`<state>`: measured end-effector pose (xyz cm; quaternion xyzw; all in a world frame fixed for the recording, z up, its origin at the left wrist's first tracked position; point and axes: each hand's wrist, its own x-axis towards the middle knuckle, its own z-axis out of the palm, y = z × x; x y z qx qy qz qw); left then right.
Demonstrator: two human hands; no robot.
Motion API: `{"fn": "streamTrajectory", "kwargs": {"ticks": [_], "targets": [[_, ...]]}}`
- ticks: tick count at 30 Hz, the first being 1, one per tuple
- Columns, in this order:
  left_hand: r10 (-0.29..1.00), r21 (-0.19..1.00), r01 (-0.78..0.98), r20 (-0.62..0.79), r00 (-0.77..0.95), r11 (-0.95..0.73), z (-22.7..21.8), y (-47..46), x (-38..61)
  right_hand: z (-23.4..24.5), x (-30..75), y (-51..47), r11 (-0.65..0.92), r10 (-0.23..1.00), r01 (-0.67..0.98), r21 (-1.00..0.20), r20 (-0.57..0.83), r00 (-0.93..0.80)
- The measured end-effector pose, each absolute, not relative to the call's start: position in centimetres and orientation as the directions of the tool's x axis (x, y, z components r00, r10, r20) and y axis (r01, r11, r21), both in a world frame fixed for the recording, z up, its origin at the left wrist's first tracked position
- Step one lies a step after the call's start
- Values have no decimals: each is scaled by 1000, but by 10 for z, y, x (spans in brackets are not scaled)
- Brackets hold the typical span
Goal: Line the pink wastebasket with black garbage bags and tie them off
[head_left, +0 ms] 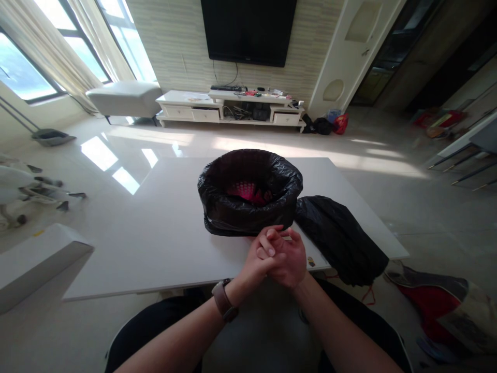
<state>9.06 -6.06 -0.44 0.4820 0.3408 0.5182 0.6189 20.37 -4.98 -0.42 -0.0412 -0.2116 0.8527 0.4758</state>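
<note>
The bin lined with a black bag [248, 220] stands on the white table [155, 233], just beyond the person's two hands and slightly to their left, its wide mouth facing up. The liner is turned down over the rim all the way round, and from where I stand I catch a bit of bright pink, perforated wall [248, 190] deep inside.

The left hand [262, 254] and the right hand [290, 259] are clasped together, fingers laced and folded closed, so each has hold only of the other. Their fingertips overlap the liner's near lower edge in view; whether they touch it I can't tell. A brown-strapped watch [224, 300] sits on the wrist behind the left hand.

To the right of the hands, just beside the bin, a dark plastic bag [341, 238] lies stretched out across the table's edge, and a thin red cord [368, 295] hangs at its near end. A small coloured sticker [311, 261] is close by the right hand on the tabletop.

Well off to the left of the hands is a long white box [42, 259]. Far beyond them, past the shiny floor, I see a low white cabinet [182, 108] against the wall, with a dark television [248, 31] above it.
</note>
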Motion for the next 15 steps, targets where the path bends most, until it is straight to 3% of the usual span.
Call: {"fn": "streamTrajectory", "kwargs": {"ticks": [2, 5, 7, 9, 12, 15], "targets": [[949, 935, -350, 165, 267, -64, -5, -58, 85, -2, 207, -50, -371, 882, -742, -558, 40, -470], [920, 896, -414, 290, 264, -164, -3, -57, 76, -8, 212, -51, -224, 971, -553, -803, -135, -198], [922, 865, -458, 328, 204, -206, -2, -56, 71, -14, 211, -54, -222, 975, -428, -876, -211, -74], [931, 839, -510, 319, 175, -192, -1, -56, 67, -18, 206, -58, -296, 955, -425, -855, -265, -133], [956, 810, -572, 254, 149, -126, 2, -55, 63, -19, 200, -65, -445, 889, -536, -717, -284, -358], [975, 773, -632, 177, 137, -52, 6, -53, 63, -18, 196, -67, -467, 878, -586, -662, -269, -396]]}}
